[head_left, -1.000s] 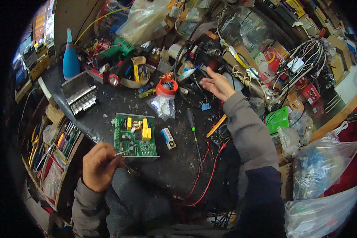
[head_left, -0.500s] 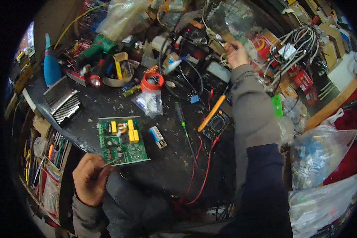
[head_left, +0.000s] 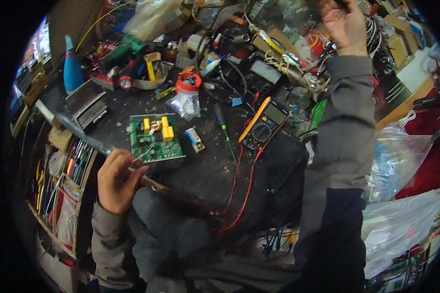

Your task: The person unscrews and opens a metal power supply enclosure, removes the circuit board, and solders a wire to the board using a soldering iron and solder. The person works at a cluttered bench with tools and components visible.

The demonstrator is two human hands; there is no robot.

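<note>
Left hand: thumb and fingers pinched together on a thin pale rod, tweezers or a stiff wire, cannot tell which. The rod's far end lies over the near-left part of a green printed circuit board; contact not resolvable.

Right hand: arm stretched far forward and right, fingers curled at the upper rim of the view. A dark patch shows by the fingers; cannot tell whether anything is gripped.

Board rests component side up on the black bench top, left of centre, yellow block components toward its far side. Just right of it, a small blue-and-white carton; then a screwdriver with a black-and-green handle, and a digital multimeter in a yellow-edged case, red test lead trailing toward the person. Beyond the board, a clear bag beside an orange-red ring.

Step, as judged: left hand keeps its place at the board while the right attends to the far clutter. Next move seems to call for a steady left pinch and a right-hand path clear of the test lead.
</note>
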